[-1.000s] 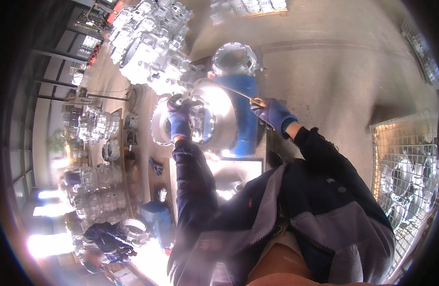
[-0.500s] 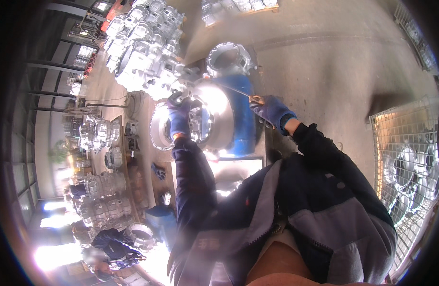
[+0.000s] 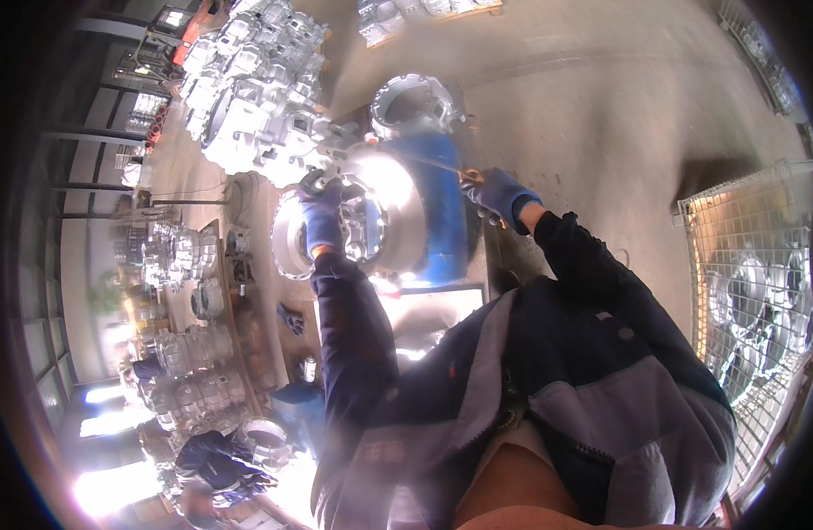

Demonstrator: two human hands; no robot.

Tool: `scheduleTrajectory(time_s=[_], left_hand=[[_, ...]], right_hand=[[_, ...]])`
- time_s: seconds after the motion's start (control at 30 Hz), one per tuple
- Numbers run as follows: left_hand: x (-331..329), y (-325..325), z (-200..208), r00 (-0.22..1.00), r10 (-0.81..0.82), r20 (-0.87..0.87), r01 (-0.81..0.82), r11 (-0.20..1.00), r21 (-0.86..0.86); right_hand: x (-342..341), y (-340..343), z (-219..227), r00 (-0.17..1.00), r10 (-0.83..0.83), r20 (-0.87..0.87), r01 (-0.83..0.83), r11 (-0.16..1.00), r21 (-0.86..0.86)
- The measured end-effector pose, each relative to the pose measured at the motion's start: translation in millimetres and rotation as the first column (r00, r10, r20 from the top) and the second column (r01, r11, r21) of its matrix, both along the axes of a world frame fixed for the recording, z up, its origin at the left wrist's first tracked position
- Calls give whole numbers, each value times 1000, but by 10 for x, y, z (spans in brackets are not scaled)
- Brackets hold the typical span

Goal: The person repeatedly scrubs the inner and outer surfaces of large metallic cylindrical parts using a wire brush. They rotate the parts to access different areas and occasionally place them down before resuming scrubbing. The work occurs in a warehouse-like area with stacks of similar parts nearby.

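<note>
My left hand [image 3: 321,221], in a blue glove, has its fingers curled over the upper rim of a ring-shaped, pale metal casting [image 3: 397,221]. The casting lies against a blue barrel [image 3: 444,212], and glare washes out part of its surface. To the right of the barrel, my gloved right hand [image 3: 502,196] is closed round the handle of a thin rod-like tool [image 3: 440,165]. The tool's shaft points left across the barrel toward the casting. Its tip is lost in the glare.
Stacked metal castings [image 3: 256,97] rise at the far left. Another ring-shaped casting [image 3: 413,106] sits beyond the barrel. A wire mesh cage [image 3: 751,291] with castings stands at right. A spare glove [image 3: 291,320] lies left of my arm. Another person [image 3: 216,464] is at lower left.
The whole view has shifted a little, with things now slightly farther left and up. Both hands keep their grips, and the tool still points toward the casting.
</note>
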State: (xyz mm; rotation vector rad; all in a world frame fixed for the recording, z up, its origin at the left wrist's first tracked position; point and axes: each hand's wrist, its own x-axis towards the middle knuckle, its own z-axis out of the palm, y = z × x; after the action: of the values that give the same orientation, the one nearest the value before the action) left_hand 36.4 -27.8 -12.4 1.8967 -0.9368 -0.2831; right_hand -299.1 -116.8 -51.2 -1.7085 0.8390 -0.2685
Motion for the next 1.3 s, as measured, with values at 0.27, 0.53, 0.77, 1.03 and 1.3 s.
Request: scheduleTrajectory(time_s=[0.27, 0.53, 0.77, 1.03, 1.3], left_hand=[[54, 14, -75, 997, -59, 54, 64, 994, -93], [5, 54, 4, 995, -96, -29, 96, 995, -12], [-95, 40, 47, 999, -20, -42, 17, 998, -68], [-13, 72, -8, 996, -47, -73, 42, 997, -64], [25, 77, -60, 989, -100, -110, 81, 984, -159]], right_hand=[[54, -55, -210, 986, 117, -120, -166, 793, -586], [53, -58, -485, 989, 74, -130, -102, 968, -227], [-68, -55, -814, 999, -7, 51, -14, 914, 405], [93, -98, -1281, 996, 78, -40, -80, 996, -29], [-6, -38, -742, 995, 69, -71, -42, 945, 325]])
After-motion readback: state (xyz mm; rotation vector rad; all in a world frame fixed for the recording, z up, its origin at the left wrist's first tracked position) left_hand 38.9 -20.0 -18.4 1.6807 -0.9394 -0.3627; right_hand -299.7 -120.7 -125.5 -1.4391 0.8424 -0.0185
